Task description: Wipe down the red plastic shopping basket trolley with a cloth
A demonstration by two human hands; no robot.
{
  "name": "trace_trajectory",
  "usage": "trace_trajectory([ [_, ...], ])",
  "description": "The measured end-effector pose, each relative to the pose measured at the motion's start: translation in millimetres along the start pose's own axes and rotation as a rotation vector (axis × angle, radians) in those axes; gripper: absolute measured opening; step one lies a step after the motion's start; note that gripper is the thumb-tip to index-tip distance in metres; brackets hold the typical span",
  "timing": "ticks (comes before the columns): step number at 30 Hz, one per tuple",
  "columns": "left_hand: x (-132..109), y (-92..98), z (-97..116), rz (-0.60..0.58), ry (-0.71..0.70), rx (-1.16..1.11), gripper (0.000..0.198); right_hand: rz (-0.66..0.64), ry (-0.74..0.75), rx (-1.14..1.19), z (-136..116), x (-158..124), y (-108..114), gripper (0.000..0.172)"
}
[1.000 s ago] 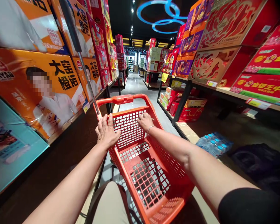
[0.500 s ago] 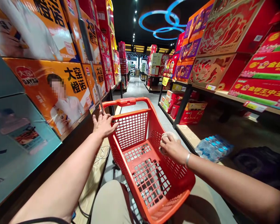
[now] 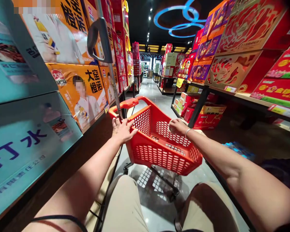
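Note:
A red plastic shopping cart [image 3: 159, 158] stands at an angle before my knees, its perforated side toward me. My left hand [image 3: 122, 130] lies with fingers spread on the cart's upper rim, near the end of its handle [image 3: 129, 103]. Beside those fingers rises a thin metal pole [image 3: 114, 80] with a dark grey plastic piece [image 3: 100, 40] on it. My right hand [image 3: 178, 127] is closed on a pale cloth [image 3: 169, 127] at the far side wall of the basket. Only a small edge of the cloth shows; the fingers hide the rest.
Orange drink cartons [image 3: 79, 93] and pale blue cartons [image 3: 33, 145] are stacked on my left. On the right, a shelf holds red and gold gift boxes [image 3: 234, 71]. Low beside it lies a pack of bottles [image 3: 239, 149]. A tiled aisle [image 3: 149, 87] runs ahead.
The cart has tipped or turned, so its outer side and wheels now show instead of the basket floor. My right hand has moved up along the far wall; my left stayed on the rim.

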State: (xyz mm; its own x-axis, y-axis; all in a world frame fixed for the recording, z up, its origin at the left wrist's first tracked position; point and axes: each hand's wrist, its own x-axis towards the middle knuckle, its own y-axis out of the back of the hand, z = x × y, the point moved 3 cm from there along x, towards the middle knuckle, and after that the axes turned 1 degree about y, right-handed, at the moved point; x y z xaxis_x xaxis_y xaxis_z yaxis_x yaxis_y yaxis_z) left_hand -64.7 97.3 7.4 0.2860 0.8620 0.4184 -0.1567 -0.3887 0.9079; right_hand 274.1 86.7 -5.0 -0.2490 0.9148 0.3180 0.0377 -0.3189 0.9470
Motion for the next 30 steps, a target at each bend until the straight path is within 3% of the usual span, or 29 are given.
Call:
trace_trajectory([
  [5,-25,-1.0,44,0.070,-0.046,-0.011,0.066,0.211,0.186,0.517,-51,1,-1,0.051],
  [7,-34,0.3,55,0.111,-0.113,-0.037,0.068,0.243,0.205,0.589,-64,-6,-10,0.057],
  [11,-44,12.6,61,0.288,-0.244,-0.094,0.055,0.273,0.051,0.586,-53,-10,-30,0.048],
  [14,-42,26.4,60,0.413,-0.224,-0.066,0.053,0.309,0.010,0.619,-31,-5,-37,0.044],
  [17,-36,38.5,63,0.347,-0.188,0.031,0.044,0.297,0.042,0.659,-21,0,-40,0.042],
  [19,-35,45.3,66,0.246,-0.191,0.102,0.036,0.296,0.058,0.673,-22,-3,-39,0.042],
  [22,-40,55.4,65,0.195,-0.210,0.180,0.036,0.331,0.037,0.667,-31,-15,-37,0.044],
  [27,-51,65.4,62,0.171,-0.294,0.203,0.035,0.401,-0.106,0.762,-43,-40,-29,0.038],
  [30,-56,69.9,62,0.106,-0.337,0.188,0.031,0.513,-0.200,0.880,-51,-50,-12,0.039],
])
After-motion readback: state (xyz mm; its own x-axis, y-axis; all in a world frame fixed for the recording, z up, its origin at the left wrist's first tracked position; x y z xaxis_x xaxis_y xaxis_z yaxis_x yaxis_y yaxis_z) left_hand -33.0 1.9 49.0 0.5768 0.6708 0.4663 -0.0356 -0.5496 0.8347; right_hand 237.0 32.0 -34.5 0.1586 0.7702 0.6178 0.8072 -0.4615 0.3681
